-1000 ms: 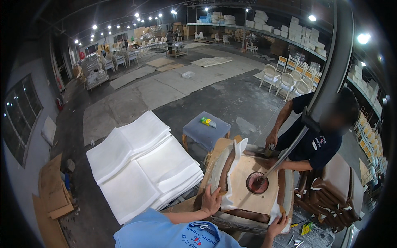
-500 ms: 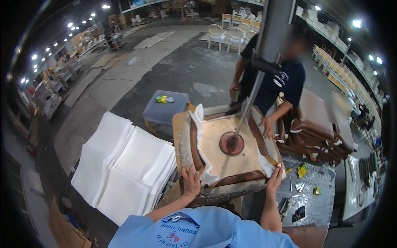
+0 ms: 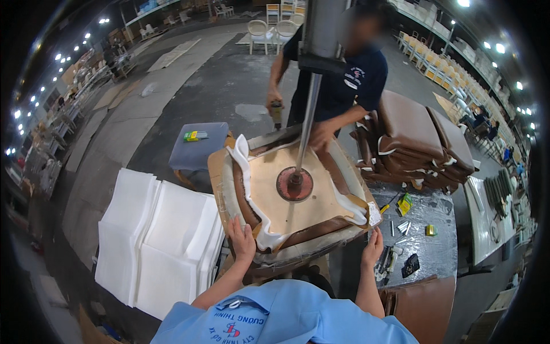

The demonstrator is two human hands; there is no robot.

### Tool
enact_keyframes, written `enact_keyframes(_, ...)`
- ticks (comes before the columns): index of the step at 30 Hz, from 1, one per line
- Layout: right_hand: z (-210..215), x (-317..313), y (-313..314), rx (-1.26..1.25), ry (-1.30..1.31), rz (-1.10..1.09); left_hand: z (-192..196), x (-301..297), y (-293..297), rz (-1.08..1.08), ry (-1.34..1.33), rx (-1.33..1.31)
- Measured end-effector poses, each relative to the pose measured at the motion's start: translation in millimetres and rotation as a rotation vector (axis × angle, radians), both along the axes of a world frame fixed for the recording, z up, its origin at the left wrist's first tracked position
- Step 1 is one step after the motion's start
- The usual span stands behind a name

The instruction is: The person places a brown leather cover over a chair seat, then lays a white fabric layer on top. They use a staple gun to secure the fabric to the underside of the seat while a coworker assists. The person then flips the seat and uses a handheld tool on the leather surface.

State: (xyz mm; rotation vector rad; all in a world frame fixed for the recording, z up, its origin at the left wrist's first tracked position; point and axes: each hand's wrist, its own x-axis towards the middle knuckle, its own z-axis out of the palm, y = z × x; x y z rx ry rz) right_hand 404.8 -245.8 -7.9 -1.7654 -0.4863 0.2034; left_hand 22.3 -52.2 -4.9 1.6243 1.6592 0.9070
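Observation:
An upholstered chair seat (image 3: 298,232) lies underside up, its brown cover and white padding folded in around a bare plywood panel. A round red press pad (image 3: 295,183) on a metal rod bears down on the panel. My left hand (image 3: 242,241) grips the near left rim, fingers over the edge. My right hand (image 3: 372,249) is open just off the right corner, fingers pointing up; contact with the corner is hard to make out. Across from me, a co-worker holds a tool like a staple gun (image 3: 277,114); their other hand (image 3: 323,135) is at the seat's far side.
White foam sheets (image 3: 172,229) are stacked at left, near a blue-grey stool (image 3: 197,146). Brown padded seats (image 3: 409,137) are piled at right. A plastic-covered table (image 3: 438,252) carries a screwdriver (image 3: 389,203), small boxes and metal pieces. The press column (image 3: 326,34) stands overhead.
The seat has turned counterclockwise under the press pad. My right hand has come away from its corner grip, while my left stays at the rim. The co-worker's hand has shifted toward the rod.

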Motion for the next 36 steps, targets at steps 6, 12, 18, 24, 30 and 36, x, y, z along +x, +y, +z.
enact_keyframes(6,0,18,-10,0.025,0.044,-0.015,-5,18,2,0.070,0.059,0.022)
enact_keyframes(12,-13,61,4,-0.009,-0.022,0.039,-4,31,4,0.106,0.112,0.036)
enact_keyframes(18,2,94,69,-0.073,-0.036,0.185,-3,30,6,0.160,0.159,0.056)
enact_keyframes(24,-3,64,112,-0.383,-0.308,0.311,1,29,10,0.180,0.201,0.117)
enact_keyframes(30,-1,67,107,-0.357,-0.291,0.346,4,33,9,0.199,0.244,0.108)
enact_keyframes(36,-3,61,97,-0.409,-0.268,0.334,2,34,12,0.211,0.262,0.086)
